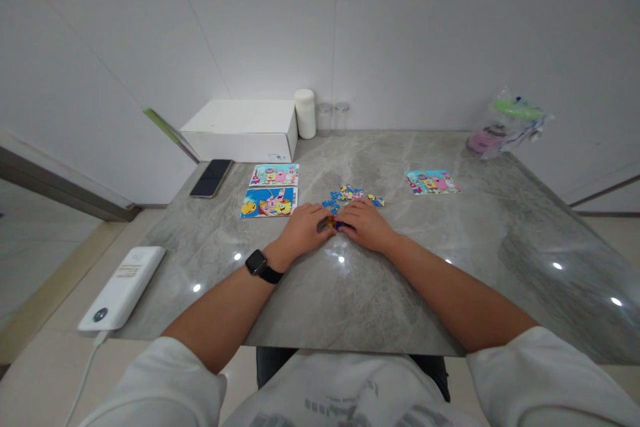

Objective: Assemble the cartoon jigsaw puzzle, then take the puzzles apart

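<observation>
My left hand (302,228) and my right hand (365,223) rest side by side on the grey marble table (450,267), fingertips meeting. Between them sit a few small puzzle pieces (332,221), yellow and blue, pinched by both hands' fingers. Just beyond my fingers lies a loose pile of blue and yellow puzzle pieces (353,195). A black smartwatch (257,263) is on my left wrist.
Two cartoon puzzle pictures (273,189) lie to the left, another cartoon picture (431,181) to the right. A phone (211,177), a white box (243,128), a white jar (305,113), two glass jars (333,117), a plastic bag (505,123) and a white power bank (123,287) stand around.
</observation>
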A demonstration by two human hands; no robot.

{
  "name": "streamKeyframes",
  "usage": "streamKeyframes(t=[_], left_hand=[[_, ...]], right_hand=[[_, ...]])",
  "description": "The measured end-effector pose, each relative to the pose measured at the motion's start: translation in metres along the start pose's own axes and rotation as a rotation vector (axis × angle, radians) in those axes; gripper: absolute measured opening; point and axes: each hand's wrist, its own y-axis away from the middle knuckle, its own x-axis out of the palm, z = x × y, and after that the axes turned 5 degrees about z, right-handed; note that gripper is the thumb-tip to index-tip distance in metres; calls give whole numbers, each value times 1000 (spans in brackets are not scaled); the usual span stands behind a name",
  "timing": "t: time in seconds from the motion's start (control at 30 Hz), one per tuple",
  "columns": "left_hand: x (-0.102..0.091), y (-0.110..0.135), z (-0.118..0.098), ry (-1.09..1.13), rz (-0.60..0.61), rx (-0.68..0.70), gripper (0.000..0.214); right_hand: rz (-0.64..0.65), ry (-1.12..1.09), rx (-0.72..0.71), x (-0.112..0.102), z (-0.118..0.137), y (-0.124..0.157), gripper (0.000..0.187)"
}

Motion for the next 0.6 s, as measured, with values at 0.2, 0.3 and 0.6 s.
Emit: streamKeyframes(t=[0.2,0.3,0.6], left_hand=[[0,-1,0,-13,13,-1,36],[1,-2,0,-42,22,-15,30],[0,-2,-4,-70,-6,-11,36]], right_hand=[[-59,5,4,0,-3,-3,13],[-96,10,31,1,-4,-4,14],[-298,-253,152,1,-5,-4,17]])
